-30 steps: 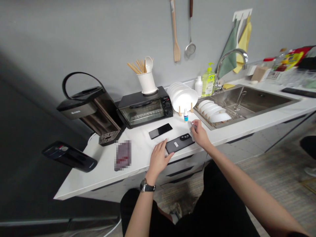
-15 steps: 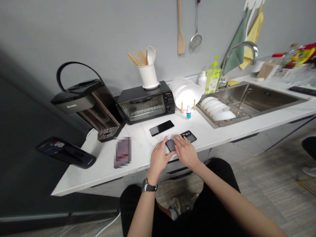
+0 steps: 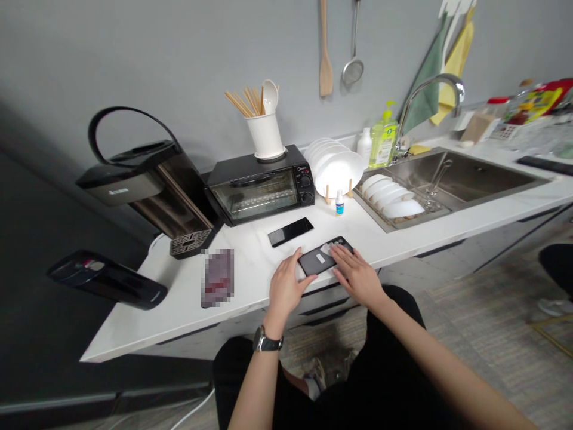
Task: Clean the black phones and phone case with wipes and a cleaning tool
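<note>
A dark phone (image 3: 311,263) lies back up near the counter's front edge, a small pale label on it and its camera lenses at the right end. My left hand (image 3: 285,283) holds the phone's left end between thumb and fingers. Under the fingertips of my right hand (image 3: 356,273), a crumpled whitish cloth or tissue (image 3: 328,248) is pressed on the phone's back near the lenses. Behind it lies a second phone (image 3: 290,232), black screen up. A small white bottle with a blue label (image 3: 339,203) stands beyond them.
On the white counter (image 3: 250,269) are a toaster oven (image 3: 259,190), a drinks machine (image 3: 147,191), a dark cylindrical object (image 3: 107,279) and a blurred packet (image 3: 218,278). Plates (image 3: 338,170) stand in a rack left of the sink (image 3: 474,173), which holds bowls (image 3: 394,197).
My right hand has slid right along the phone with the cloth, uncovering the pale label. My left hand keeps its place on the phone's left end. The view has shifted slightly.
</note>
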`<state>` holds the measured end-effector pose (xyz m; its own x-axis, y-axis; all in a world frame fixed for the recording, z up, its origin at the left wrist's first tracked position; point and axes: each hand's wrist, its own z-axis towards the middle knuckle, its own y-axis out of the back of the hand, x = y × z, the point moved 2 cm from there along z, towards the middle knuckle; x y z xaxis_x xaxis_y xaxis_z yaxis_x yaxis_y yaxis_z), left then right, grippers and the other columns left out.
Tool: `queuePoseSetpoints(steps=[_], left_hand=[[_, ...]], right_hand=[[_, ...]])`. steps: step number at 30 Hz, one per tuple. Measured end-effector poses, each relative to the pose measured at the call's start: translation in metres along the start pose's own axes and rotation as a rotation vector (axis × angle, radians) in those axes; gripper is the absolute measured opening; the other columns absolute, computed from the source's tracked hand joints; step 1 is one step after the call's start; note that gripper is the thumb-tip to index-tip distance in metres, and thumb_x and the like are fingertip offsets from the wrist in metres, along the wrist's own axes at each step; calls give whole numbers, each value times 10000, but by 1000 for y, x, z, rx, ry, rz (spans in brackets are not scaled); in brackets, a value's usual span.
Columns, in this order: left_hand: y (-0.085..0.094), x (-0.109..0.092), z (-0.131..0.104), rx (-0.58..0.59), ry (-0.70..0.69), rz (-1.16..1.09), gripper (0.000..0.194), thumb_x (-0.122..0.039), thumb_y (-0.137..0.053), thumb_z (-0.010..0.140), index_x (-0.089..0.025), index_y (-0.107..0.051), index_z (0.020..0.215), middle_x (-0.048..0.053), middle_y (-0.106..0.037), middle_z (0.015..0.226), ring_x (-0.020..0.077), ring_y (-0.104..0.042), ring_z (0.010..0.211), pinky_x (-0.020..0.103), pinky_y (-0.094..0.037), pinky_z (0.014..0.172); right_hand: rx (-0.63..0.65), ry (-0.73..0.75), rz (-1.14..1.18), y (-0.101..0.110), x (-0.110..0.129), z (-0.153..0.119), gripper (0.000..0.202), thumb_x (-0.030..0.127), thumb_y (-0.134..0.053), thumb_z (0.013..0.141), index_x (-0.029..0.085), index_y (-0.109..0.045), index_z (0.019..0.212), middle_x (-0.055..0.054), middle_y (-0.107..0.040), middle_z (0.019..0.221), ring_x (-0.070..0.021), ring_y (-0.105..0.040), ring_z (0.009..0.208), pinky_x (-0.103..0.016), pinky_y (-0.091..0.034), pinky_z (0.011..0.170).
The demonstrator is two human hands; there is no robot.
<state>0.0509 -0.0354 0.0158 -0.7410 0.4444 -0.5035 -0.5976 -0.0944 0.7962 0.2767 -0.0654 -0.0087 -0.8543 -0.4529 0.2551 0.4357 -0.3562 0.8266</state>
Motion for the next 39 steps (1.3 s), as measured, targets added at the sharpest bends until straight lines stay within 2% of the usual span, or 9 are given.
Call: queuePoseSetpoints(steps=[3, 6, 9, 13, 18, 21, 26, 32, 39], left_hand=[[2, -1, 2, 7, -6, -10, 815, -349, -816, 875, -281, -398, 1571, 118, -631, 1466, 307, -604, 1342, 500, -484, 1152], [2, -1, 3, 13, -4, -18, 828, -343, -818, 871, -281, -389, 1577, 112, -634, 1463, 306, -605, 1339, 498, -484, 1152], [0, 0, 3, 10, 1, -25, 817, -312, -795, 879, -275, -380, 1582, 105, -645, 1449, 299, -610, 1332, 492, -489, 1148], [-2, 4, -1, 1, 1, -18, 783, -114, -651, 887, -262, -358, 1598, 106, -632, 1468, 273, -613, 1332, 471, -493, 1151], [-1, 6, -5, 13, -22, -17, 834, -60, -600, 873, -244, -296, 1627, 129, -632, 1454, 262, -620, 1314, 447, -510, 1128], [-1, 4, -4, 11, -4, -8, 839, -132, -686, 886, -250, -296, 1620, 120, -644, 1442, 276, -618, 1317, 456, -510, 1120], [-1, 1, -1, -9, 9, -4, 861, -355, -798, 883, -282, -323, 1598, 105, -660, 1421, 302, -629, 1304, 477, -504, 1112], [0, 1, 0, -10, -3, -3, 857, -360, -821, 866, -286, -358, 1584, 94, -659, 1424, 311, -625, 1304, 483, -496, 1122], [1, 2, 2, -3, -13, 2, 859, -347, -818, 869, -283, -357, 1590, 93, -666, 1419, 297, -633, 1294, 475, -497, 1123]], right_hand=[[-18, -90, -57, 1, -14, 10, 583, 399, -442, 1091, 154, -395, 1618, -164, -483, 1608, -322, -436, 1510, -569, -381, 1222], [-29, -136, -70, -6, -8, 27, 612, 432, -439, 1088, 58, -448, 1572, -226, -510, 1571, -359, -468, 1483, -564, -392, 1214], [-44, -133, -45, -18, 15, 39, 605, 423, -437, 1087, 2, -506, 1516, -265, -517, 1549, -366, -482, 1471, -536, -392, 1223], [-11, -29, 60, -29, 57, 42, 571, 388, -468, 1072, 19, -532, 1502, -249, -529, 1545, -339, -474, 1482, -513, -396, 1232], [49, 87, 204, -21, 81, 29, 547, 366, -456, 1076, 83, -503, 1542, -190, -533, 1561, -277, -507, 1464, -472, -415, 1232], [70, 118, 211, -12, 68, 20, 498, 322, -425, 1089, 141, -511, 1544, -139, -557, 1553, -251, -515, 1458, -478, -424, 1224], [30, 55, 83, -1, 17, 4, 519, 208, -442, 1048, 218, -495, 1564, -110, -522, 1585, -260, -496, 1473, -532, -428, 1211], [20, -89, -38, 2, -37, 4, 616, 94, -365, 995, 162, -410, 1606, -127, -459, 1630, -273, -472, 1491, -519, -420, 1220], [-18, -272, -160, -14, -28, 34, 581, 22, -374, 939, 147, -557, 1476, -188, -566, 1528, -309, -655, 1306, -476, -543, 1092]])
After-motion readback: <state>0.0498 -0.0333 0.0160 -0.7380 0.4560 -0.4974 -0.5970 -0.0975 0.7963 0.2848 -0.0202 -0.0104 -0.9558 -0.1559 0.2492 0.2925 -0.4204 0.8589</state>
